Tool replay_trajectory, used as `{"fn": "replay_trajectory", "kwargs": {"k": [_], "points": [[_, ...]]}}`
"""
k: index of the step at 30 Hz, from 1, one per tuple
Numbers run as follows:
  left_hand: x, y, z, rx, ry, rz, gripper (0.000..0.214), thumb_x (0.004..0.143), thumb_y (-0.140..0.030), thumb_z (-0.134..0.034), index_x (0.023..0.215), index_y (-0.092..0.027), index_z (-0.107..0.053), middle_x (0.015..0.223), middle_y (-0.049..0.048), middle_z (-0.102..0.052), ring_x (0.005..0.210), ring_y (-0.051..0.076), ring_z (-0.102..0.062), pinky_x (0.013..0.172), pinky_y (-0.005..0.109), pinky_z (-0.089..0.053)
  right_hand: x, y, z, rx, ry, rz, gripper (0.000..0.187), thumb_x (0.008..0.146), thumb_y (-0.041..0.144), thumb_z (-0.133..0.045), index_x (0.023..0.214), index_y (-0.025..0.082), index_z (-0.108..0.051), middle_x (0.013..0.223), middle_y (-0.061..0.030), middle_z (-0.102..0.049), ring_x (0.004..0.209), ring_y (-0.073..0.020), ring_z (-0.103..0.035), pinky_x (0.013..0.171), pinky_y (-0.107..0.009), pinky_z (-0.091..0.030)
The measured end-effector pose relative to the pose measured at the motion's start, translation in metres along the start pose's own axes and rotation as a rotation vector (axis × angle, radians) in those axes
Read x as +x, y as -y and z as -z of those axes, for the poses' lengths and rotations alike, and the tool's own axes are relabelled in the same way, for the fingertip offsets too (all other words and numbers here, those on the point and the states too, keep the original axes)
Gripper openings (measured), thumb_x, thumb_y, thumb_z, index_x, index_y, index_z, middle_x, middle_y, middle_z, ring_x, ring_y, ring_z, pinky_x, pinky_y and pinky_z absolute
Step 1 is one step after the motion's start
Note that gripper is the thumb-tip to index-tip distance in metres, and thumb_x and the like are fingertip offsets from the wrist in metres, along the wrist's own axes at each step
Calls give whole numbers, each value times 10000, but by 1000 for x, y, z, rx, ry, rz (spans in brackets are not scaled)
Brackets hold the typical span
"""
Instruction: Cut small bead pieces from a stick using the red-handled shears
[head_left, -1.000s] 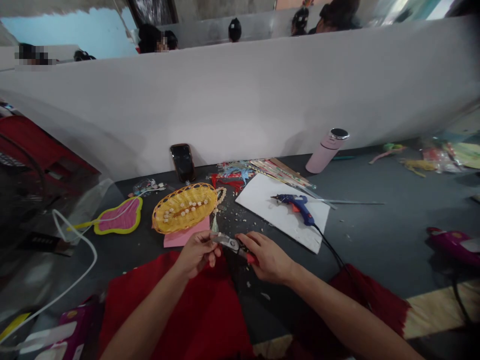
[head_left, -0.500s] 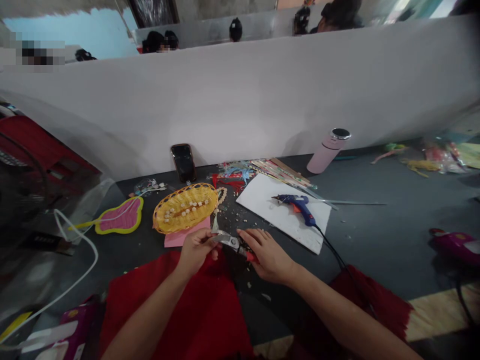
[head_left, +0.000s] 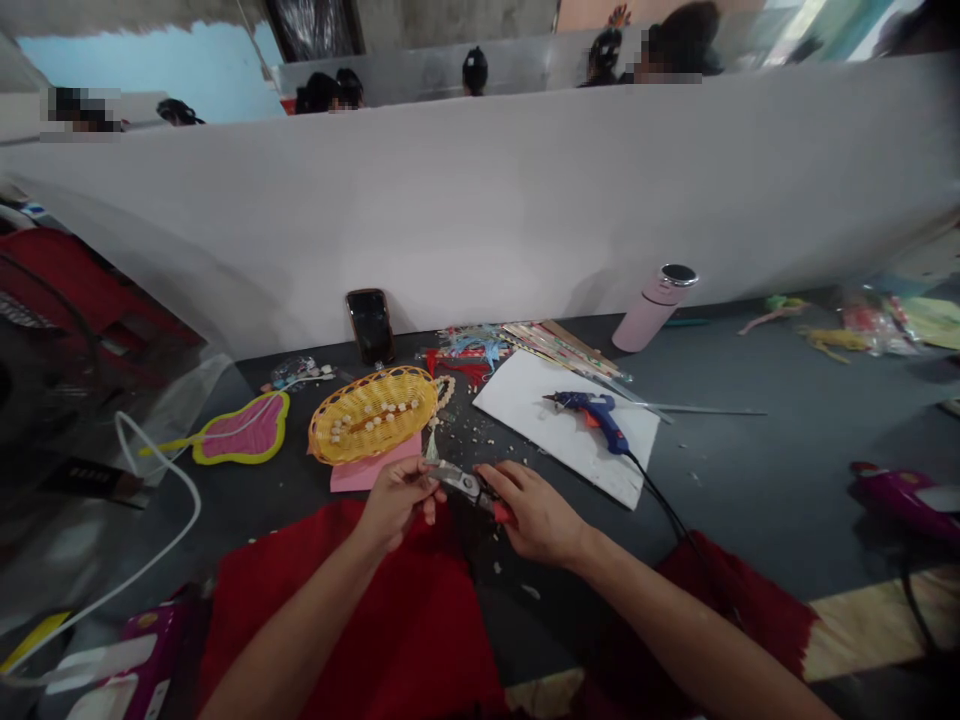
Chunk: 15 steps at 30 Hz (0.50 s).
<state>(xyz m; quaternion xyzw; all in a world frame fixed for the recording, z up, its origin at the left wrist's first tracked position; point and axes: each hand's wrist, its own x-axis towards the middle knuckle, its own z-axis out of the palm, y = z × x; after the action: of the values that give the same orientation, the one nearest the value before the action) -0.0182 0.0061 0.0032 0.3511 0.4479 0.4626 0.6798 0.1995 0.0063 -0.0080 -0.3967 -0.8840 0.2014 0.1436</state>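
Observation:
My right hand (head_left: 536, 515) is closed around the red handles of hand pruners (head_left: 465, 484), whose silver head points left. My left hand (head_left: 396, 503) has its thumb and fingers pinched at the tip of the pruners' blades; whatever they hold there is too small to make out. Just beyond the left hand, a yellow woven basket (head_left: 371, 392) with several small pale beads in it rests partly over pink paper (head_left: 360, 475). A beaded loop with a pale tassel (head_left: 432, 443) lies against the basket's right side. Under my left forearm spreads a red cloth (head_left: 420, 620).
A blue glue gun (head_left: 600, 412) lies on a white board (head_left: 517, 385), its cord running toward me. Behind are sticks and tassels (head_left: 480, 345), a phone (head_left: 370, 325) and a pink flask (head_left: 649, 315). A pink-and-yellow fan-shaped item (head_left: 244, 430) and white cable (head_left: 161, 555) lie left.
The view has shifted slightly. Both hands keep the same hold, with the pruners tilted a little differently at the left fingertips.

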Motion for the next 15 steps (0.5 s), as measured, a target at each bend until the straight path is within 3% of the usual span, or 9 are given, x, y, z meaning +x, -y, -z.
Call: {"fn": "replay_trajectory", "kwargs": {"k": [6,15], "points": [[-2,-4,3,-41,50,59,235,601,-264,-748,661,-109,-581,489,7,-619,293,62,-474,305,151,-377,1,0,6,-42,60,-4,718,685,137,-474,1366,198,-257,1276,-118,-435,1125,-256,-408,966,-444,-304],[-3,0,8,-172,149,157,247,580,-242,-768,682,-92,-600,466,9,-604,268,38,-414,286,145,-369,0,1,9,30,11,120,684,668,103,-469,1332,131,-306,1212,-143,-469,1105,-240,-423,967,-396,-346]]}}
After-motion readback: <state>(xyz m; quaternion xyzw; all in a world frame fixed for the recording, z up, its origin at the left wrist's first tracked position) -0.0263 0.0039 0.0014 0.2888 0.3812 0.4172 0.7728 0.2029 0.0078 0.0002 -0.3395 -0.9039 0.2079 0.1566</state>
